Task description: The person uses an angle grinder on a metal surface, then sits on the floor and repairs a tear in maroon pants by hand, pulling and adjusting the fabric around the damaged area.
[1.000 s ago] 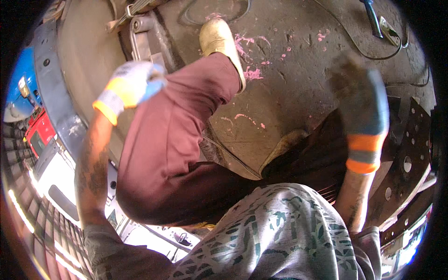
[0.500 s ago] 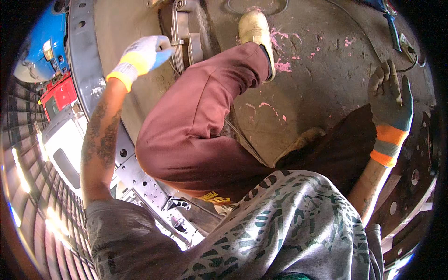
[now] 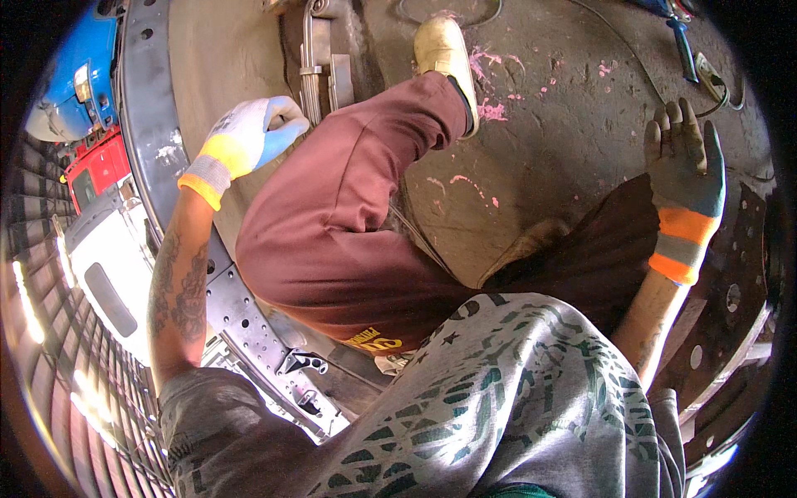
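My left hand [image 3: 249, 137], in a white and blue work glove with an orange and grey cuff, is raised at the left. Its fingers curl in toward the thumb, and nothing shows between them. Just beyond it stands a stack of metal leaf springs [image 3: 312, 83] with a clamp band, apart from the hand. On the right, my right hand [image 3: 687, 166] wears a matching glove with a soiled palm side. Its fingers stretch out, and it holds nothing. The nearest thing beyond its fingertips is a dark cable [image 3: 712, 110].
A long grey perforated steel rail [image 3: 158, 124] runs down my left side. At the far right lies a blue-handled tool [image 3: 683, 51]. Pink paint marks [image 3: 491, 111] spot the worn floor [image 3: 531, 158] beside my shoe [image 3: 444, 54]. A dark holed metal part [image 3: 726, 282] stands at right.
Both hands keep nearly the same pose. The left has come slightly nearer, while the right has shifted a little left and away. The view has moved slightly.
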A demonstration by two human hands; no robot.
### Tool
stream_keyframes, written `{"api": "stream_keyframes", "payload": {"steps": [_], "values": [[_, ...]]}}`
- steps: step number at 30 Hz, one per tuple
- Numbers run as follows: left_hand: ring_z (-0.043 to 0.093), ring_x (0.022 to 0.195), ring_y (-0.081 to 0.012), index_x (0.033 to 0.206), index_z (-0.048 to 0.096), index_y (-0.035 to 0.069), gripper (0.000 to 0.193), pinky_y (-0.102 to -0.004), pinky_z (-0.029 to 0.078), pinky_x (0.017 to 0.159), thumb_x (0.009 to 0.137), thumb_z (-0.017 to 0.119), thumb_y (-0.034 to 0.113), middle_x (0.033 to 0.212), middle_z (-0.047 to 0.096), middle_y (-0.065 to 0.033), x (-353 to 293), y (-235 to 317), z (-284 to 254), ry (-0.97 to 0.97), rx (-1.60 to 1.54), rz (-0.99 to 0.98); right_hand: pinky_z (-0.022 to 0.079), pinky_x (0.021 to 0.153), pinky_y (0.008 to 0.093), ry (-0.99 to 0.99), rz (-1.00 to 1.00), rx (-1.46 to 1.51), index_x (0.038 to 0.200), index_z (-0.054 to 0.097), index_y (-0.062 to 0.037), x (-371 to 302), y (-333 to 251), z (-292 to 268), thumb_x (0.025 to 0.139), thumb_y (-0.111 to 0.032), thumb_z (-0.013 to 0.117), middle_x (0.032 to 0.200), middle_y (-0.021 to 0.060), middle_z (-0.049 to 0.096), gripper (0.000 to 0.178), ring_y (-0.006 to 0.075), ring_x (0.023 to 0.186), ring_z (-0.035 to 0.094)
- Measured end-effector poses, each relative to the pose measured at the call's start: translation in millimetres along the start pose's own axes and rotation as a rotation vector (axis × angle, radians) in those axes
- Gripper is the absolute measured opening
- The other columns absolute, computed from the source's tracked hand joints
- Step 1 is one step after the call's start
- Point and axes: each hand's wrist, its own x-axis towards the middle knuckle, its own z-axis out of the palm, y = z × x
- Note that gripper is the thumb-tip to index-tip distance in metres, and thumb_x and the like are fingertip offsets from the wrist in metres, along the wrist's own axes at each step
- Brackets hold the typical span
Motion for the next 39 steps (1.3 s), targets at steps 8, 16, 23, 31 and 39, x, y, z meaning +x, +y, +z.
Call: {"api": "stream_keyframes", "payload": {"steps": [8, 16, 23, 31, 39], "values": [[0.07, 0.099, -0.0168, 0.119, 0.072, 0.006, 0.029, -0.0319, 0.054, 0.091, 0.101, 0.066, 0.028, 0.109, 0.076, -0.0082, -27.4, -55.9, 40.1, 0.158, -0.411, -0.057, 0.054, 0.092, 0.031, -0.104, -0.471, -1.095, 0.126, 0.07, 0.002, -17.5, 35.2, -31.9, 0.099, -0.01, 0.062, 0.117, 0.0111, 0.074, 0.03, 0.0189, 0.102, 0.068], [0.064, 0.116, -0.0127, 0.133, 0.069, 0.006, 0.035, -0.0295, 0.048, 0.106, 0.106, 0.062, 0.027, 0.126, 0.073, -0.0068, 29.5, 7.1, 25.7, 0.114, -0.848, 0.376, 0.052, 0.076, 0.0263, -0.33, 0.187, -0.971, 0.116, 0.072, 0.001, -66.9, 205.4, -9.6, 0.097, -0.005, 0.068, 0.093, 0.0023, 0.071, 0.021, 0.0084, 0.085, 0.062], [0.066, 0.113, -0.0127, 0.126, 0.072, 0.008, 0.032, -0.0311, 0.051, 0.102, 0.102, 0.067, 0.028, 0.122, 0.075, -0.005, 118.4, 61.3, 5.5, -0.227, -0.555, 0.652, 0.055, 0.088, 0.0258, -0.383, 0.083, -0.758, 0.137, 0.063, -0.0014, -22.2, 278.8, -20.6, 0.099, -0.003, 0.066, 0.111, 0.0016, 0.072, 0.038, 0.0083, 0.098, 0.064], [0.065, 0.104, -0.0121, 0.12, 0.072, 0.002, 0.031, -0.0313, 0.053, 0.094, 0.095, 0.073, 0.021, 0.111, 0.074, -0.0053, 143.2, 82.5, -4.9, -0.536, -0.455, 0.583, 0.052, 0.069, 0.0245, -0.32, 0.098, -0.681, 0.121, 0.07, -0.0003, -9.6, 292.7, -11.8, 0.098, -0.018, 0.075, 0.095, -0.0002, 0.069, 0.03, 0.0068, 0.077, 0.06], [0.071, 0.099, -0.0319, 0.111, 0.073, 0.003, 0.049, -0.0398, 0.055, 0.092, 0.075, 0.091, 0.031, 0.107, 0.074, -0.0167, 150.3, 91.8, 13.7, -0.362, -0.289, 0.705, 0.051, 0.068, 0.0247, -0.337, 0.181, -0.578, 0.106, 0.07, -0.0008, 1.8, 279.6, -14.9, 0.103, -0.021, 0.069, 0.083, -0.0031, 0.067, 0.02, 0.0057, 0.076, 0.059]]}}
